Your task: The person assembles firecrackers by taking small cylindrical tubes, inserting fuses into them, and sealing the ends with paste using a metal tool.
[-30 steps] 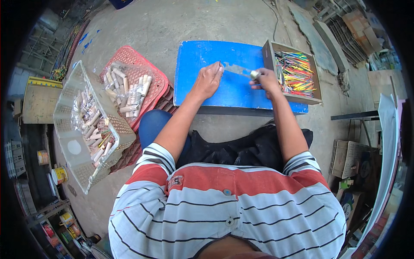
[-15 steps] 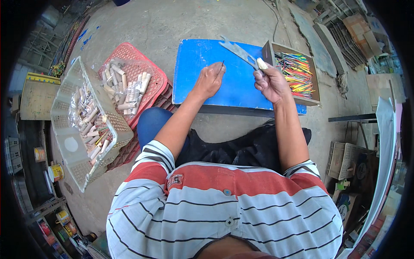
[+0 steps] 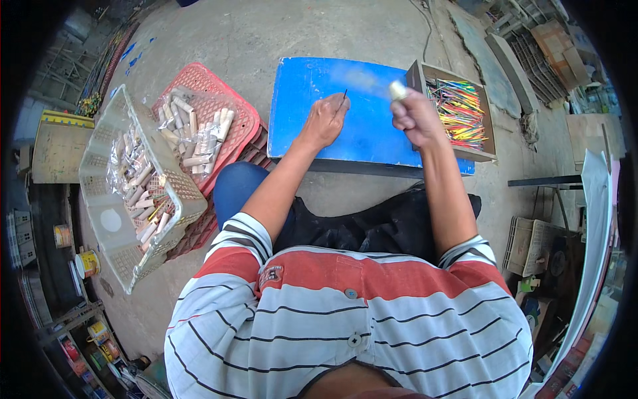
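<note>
My left hand [image 3: 324,121] is closed over the left half of a blue box-like work surface [image 3: 299,86]. From its fingers sticks the dark tip of a thin rod [image 3: 345,95]; the fist hides the rest. Farther right, my right hand [image 3: 419,118] is clenched, with a pale cover [image 3: 397,90] on the thumb. It grips a flat metal tool [image 3: 362,78], now only a grey motion smear toward the left hand; its notched, wrench-like outline shows in the earlier frame. Beside the right hand, a wooden tray [image 3: 490,133] holds many thin, brightly coloured sticks [image 3: 458,113].
On my left stand a whitish plastic crate [image 3: 98,176] and a pink perforated basket [image 3: 244,120] atop stacked red ones. Both hold bagged pale wooden cylinders [image 3: 214,136]. A dark bar [image 3: 545,182] juts in at right, above a beige crate [image 3: 522,249].
My right hand has risen slightly and turned into a tighter fist, swinging the metal tool so that it blurs. The left hand with the rod stays almost in place.
</note>
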Available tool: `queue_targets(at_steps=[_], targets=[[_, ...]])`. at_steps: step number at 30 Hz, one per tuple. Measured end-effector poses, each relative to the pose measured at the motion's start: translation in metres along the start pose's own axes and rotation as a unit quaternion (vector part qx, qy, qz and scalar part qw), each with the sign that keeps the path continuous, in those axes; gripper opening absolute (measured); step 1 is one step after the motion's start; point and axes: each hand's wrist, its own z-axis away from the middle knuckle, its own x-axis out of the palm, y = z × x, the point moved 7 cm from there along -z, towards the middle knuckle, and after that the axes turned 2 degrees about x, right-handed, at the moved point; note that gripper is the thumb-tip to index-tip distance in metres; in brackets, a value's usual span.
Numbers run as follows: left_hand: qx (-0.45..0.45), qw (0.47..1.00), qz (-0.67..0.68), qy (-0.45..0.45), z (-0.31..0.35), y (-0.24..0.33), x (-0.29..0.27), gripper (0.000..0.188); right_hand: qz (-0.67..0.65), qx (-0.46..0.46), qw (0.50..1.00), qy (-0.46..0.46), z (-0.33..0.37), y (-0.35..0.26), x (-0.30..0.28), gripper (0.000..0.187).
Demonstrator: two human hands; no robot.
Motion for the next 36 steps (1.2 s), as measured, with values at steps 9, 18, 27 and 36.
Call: queue_targets(at_steps=[9, 18, 27, 36], targets=[[0.033, 0.999, 0.013, 0.002, 0.003, -0.001, 0.004, 0.021, 0.214, 0.063, 0.965, 0.137, -0.008, 0.010, -0.030, 0.010], [0.019, 1.000, -0.020, 0.010, -0.003, -0.005, 0.003, 0.022, 0.201, 0.048, 0.972, 0.110, -0.007, -0.008, -0.027, 0.015], [0.005, 1.000, -0.002, 0.017, 0.003, -0.005, 0.004, 0.022, -0.033, -0.030, 0.998, -0.047, -0.003, -0.020, -0.004, 0.013], [0.011, 1.000, -0.007, 0.019, 0.003, -0.002, 0.005, 0.020, -0.133, -0.047, 0.985, -0.094, -0.001, -0.018, -0.003, 0.015]])
